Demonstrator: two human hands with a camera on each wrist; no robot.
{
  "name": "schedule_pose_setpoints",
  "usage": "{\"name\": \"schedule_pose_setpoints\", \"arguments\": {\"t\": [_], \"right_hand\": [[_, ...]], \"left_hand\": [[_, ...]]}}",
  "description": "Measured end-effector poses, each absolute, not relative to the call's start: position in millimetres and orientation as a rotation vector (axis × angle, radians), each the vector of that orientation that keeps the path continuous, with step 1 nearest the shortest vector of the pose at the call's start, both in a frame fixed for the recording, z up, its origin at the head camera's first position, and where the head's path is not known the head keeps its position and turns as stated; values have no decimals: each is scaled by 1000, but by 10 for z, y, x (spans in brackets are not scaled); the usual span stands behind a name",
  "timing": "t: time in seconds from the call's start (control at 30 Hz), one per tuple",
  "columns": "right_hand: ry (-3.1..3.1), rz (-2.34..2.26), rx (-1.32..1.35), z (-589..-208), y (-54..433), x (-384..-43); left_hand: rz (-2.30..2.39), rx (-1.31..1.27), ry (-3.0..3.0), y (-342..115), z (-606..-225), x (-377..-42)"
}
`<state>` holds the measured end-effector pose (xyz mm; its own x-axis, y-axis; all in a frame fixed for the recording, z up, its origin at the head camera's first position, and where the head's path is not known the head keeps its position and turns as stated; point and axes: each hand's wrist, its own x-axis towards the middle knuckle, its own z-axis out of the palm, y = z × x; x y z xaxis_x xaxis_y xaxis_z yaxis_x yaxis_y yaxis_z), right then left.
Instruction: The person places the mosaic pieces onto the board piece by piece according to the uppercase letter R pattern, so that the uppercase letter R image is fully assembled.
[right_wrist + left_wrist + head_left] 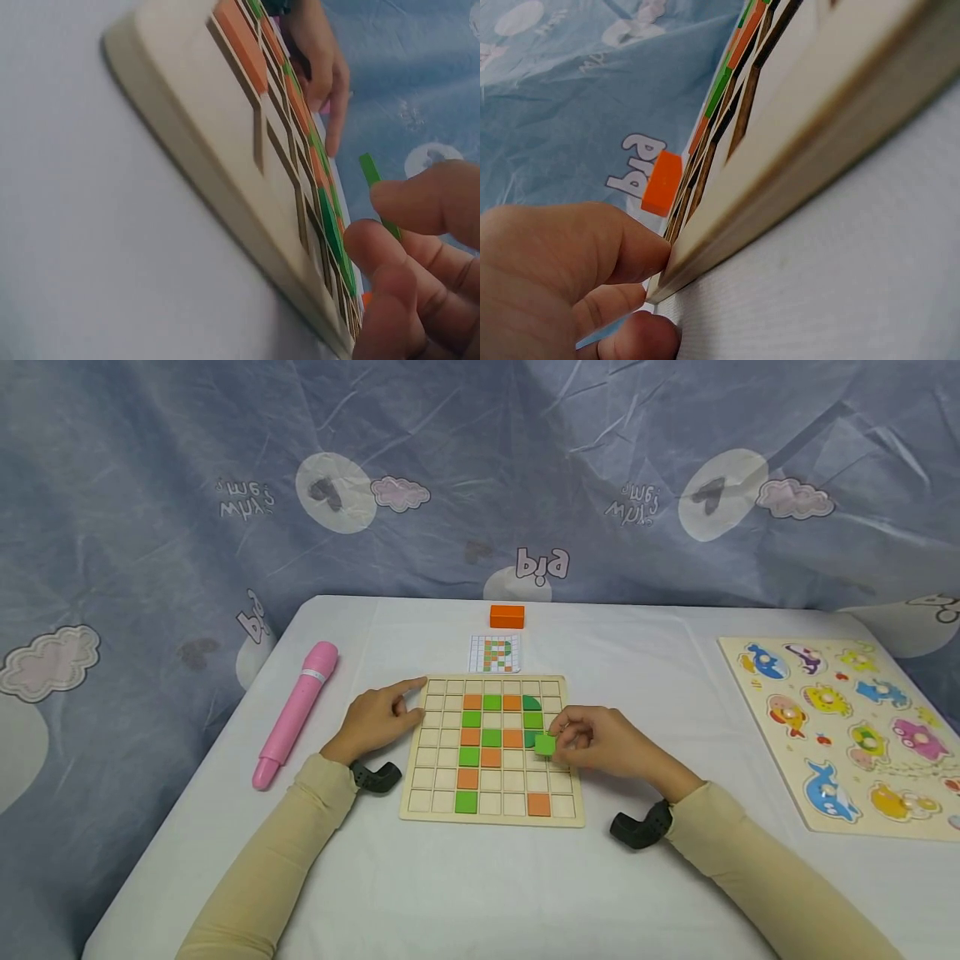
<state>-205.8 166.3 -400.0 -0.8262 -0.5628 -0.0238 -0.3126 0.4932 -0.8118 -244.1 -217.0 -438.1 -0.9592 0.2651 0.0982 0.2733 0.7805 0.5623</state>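
A wooden grid board (442,821) lies on the table with green and orange square tiles in several cells, and dark green rounded tiles at its right. My right hand (603,742) pinches a light green square tile (544,745) between thumb and fingers, just over the board's right columns. In the right wrist view this tile (369,169) shows edge-on, raised off the grid. My left hand (377,722) touches the board's left edge, its index finger reaching the upper left corner. An orange tile (538,805) occupies a bottom-row cell, apart from the others.
Behind the board lies a small pattern card (495,653), with an orange block (507,617) farther back. To the left is a pink stick-shaped object (296,714). A wooden animal picture board (795,777) lies at the right. A patterned blue cloth (480,460) hangs behind the table.
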Motion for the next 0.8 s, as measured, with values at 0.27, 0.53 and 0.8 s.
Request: {"name": "schedule_pose_setpoints", "arguments": {"t": [0.27,0.53,0.8], "right_hand": [[2438,-1178,-873,-4013,1514,-1967],[2394,-1105,-898,-4031,1358,-1913],[2411,-1040,-923,-4007,1275,-1899]], "left_hand": [[-927,-438,-2959,-2178,-4389,-2448],[-912,-443,-2961,-2182,-4406,-2454],[-915,-428,-2971,-2177,-4398,-2453]]}}
